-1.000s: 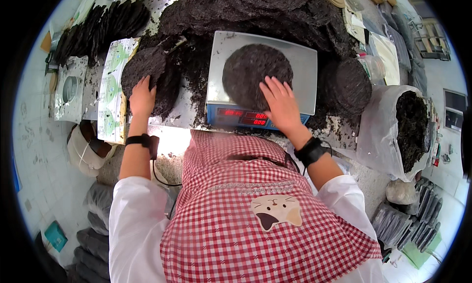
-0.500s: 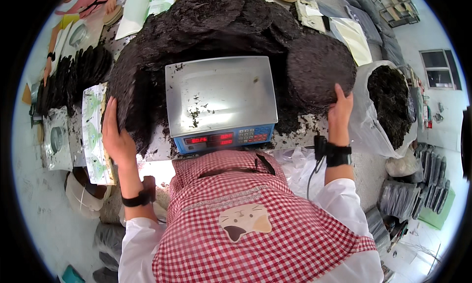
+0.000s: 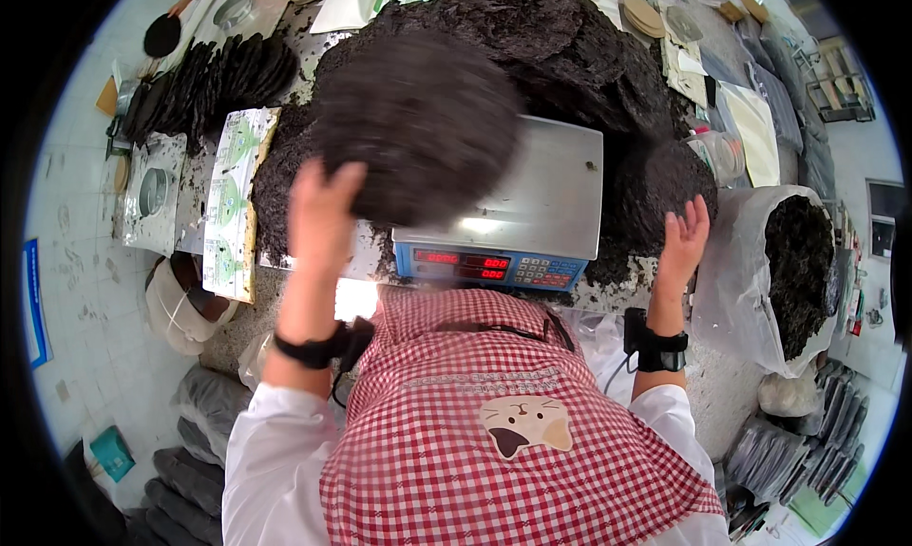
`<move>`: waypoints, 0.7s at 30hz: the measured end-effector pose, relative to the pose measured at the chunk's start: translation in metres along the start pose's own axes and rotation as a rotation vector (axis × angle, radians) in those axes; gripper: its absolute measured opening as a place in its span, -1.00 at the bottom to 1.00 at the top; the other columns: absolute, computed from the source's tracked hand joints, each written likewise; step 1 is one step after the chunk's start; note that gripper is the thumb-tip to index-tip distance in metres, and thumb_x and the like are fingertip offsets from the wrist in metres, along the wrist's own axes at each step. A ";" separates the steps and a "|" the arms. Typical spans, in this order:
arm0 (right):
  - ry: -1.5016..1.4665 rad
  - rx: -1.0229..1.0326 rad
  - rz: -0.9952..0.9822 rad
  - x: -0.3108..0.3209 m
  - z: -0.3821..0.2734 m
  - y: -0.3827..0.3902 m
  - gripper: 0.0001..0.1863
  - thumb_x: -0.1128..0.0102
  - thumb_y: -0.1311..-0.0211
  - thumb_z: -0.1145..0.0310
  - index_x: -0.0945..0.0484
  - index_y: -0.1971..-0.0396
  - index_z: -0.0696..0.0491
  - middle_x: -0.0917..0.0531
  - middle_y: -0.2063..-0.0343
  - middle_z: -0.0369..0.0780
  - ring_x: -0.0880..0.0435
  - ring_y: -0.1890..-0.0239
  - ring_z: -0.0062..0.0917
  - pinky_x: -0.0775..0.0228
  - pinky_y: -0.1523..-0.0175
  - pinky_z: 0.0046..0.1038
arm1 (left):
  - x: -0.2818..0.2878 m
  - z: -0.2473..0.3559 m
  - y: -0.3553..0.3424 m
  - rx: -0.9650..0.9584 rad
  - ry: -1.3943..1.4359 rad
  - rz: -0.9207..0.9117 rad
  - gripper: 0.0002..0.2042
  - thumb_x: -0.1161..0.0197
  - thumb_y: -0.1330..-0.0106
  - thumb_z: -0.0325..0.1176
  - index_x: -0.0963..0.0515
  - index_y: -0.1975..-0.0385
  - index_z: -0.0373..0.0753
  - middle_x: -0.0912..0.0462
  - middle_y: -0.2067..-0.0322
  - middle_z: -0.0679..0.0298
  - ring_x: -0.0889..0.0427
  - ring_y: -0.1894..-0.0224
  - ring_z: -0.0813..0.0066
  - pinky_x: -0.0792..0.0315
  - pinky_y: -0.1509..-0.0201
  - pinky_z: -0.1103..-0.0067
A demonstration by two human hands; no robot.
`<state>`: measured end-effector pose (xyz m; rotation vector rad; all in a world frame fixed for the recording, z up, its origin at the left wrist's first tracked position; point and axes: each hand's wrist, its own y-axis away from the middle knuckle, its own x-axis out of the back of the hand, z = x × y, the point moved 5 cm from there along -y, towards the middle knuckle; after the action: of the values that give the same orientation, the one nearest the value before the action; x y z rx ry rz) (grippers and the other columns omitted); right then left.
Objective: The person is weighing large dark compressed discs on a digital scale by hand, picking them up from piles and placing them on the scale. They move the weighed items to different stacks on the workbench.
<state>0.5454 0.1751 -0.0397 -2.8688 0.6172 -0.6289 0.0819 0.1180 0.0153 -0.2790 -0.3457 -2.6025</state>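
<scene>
Left hand (image 3: 323,214) is now gripping a dark round cake (image 3: 418,128), lifting it over the scale (image 3: 513,204) | pan emptied a moment ago | right hand (image 3: 684,237) is resting open on right pile (image 3: 665,180)

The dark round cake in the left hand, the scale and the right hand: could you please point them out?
dark round cake (image 3: 418,128), head view, middle of its face.
scale (image 3: 546,195), head view, bare steel platform.
right hand (image 3: 682,237), head view, back of the hand.

White long sleeves (image 3: 275,451) show under a red-and-white checked apron (image 3: 494,451) bearing a small cartoon animal patch (image 3: 525,423) at lower centre. Each wrist wears a black band (image 3: 309,349), possibly a watch or sensor; a thin dark cable runs from the right one (image 3: 662,348).
</scene>
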 end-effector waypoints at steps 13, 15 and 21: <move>0.216 0.368 -0.280 -0.044 -0.109 0.044 -0.37 -0.27 -0.06 0.43 -0.31 -0.18 0.10 -0.28 -0.27 -0.11 -0.28 -0.28 -0.26 -0.12 -0.31 -0.30 | 0.022 -0.142 -0.143 -0.165 -1.079 -0.040 -0.47 -0.28 -0.12 -0.13 -0.41 -0.07 -0.24 -0.57 0.06 0.00 -0.53 -0.01 0.04 -0.43 -0.06 0.30; 0.227 0.466 -0.259 -0.043 -0.135 0.041 -0.38 -0.28 -0.05 0.44 -0.32 -0.17 0.09 -0.29 -0.26 -0.11 -0.30 -0.26 -0.26 -0.14 -0.30 -0.32 | 0.028 -0.115 -0.130 -0.163 -0.999 0.005 -0.60 -0.24 -0.13 -0.15 -0.49 0.09 -0.25 -0.61 0.16 -0.01 -0.55 0.06 -0.03 -0.44 0.02 0.25; 0.318 0.647 -0.329 -0.074 -0.159 0.047 -0.31 -0.34 -0.01 0.28 -0.32 -0.19 0.08 -0.29 -0.26 -0.09 -0.28 -0.28 -0.23 -0.13 -0.31 -0.28 | 0.125 -0.103 -0.092 -0.254 -0.467 0.325 -0.56 -0.31 -0.15 -0.30 -0.44 0.05 -0.45 -0.60 0.16 -0.10 -0.59 0.10 0.02 -0.41 -0.02 0.35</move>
<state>0.3993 0.1560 0.0667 -2.2778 -0.0498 -1.1050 -0.0843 0.1093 -0.0677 -0.9551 -0.1092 -2.2355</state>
